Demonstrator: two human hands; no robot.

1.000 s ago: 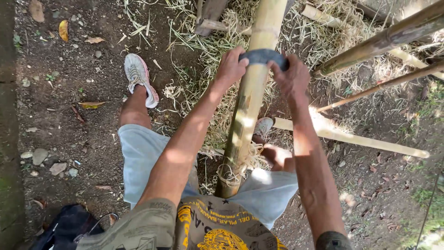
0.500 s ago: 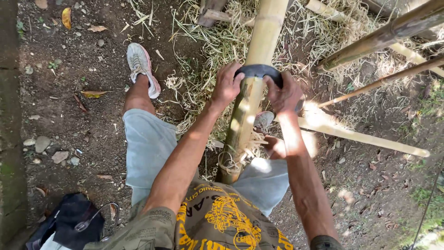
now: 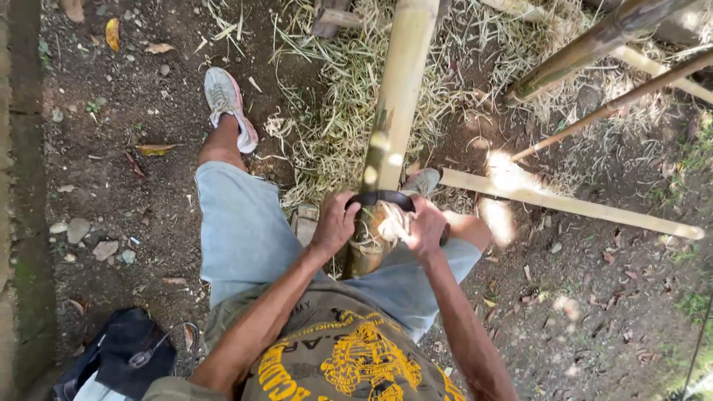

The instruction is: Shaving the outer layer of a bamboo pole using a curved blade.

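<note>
Head view, looking straight down. A thick bamboo pole (image 3: pixel 394 119) runs from 12 o'clock toward the person's lap, its butt end resting between the knees. A curved dark blade (image 3: pixel 380 197) lies across the pole just above that end, with pale shavings curled beneath it.

Left hand (image 3: pixel 334 223): grip closed around the blade's left handle, at the pole's 9 o'clock side. Right hand (image 3: pixel 427 226): grip closed around the right handle, at the pole's 3 o'clock side. Both arms are bent and drawn near the body.

Judgement: this looks like the bottom of a scraping stroke, skin peeled down to the pole's near end. The next stroke would call for lifting the blade clear, setting it higher up toward 12 o'clock, and pulling evenly with both hands.

Surroundings: a pile of straw-like shavings (image 3: pixel 334 89) at 12 o'clock, a thinner pale pole (image 3: pixel 572 204) lying toward 3 o'clock, a grey shoe (image 3: pixel 226 100) at 11 o'clock on bare soil, a dark bag (image 3: pixel 119 356) at 8 o'clock.
</note>
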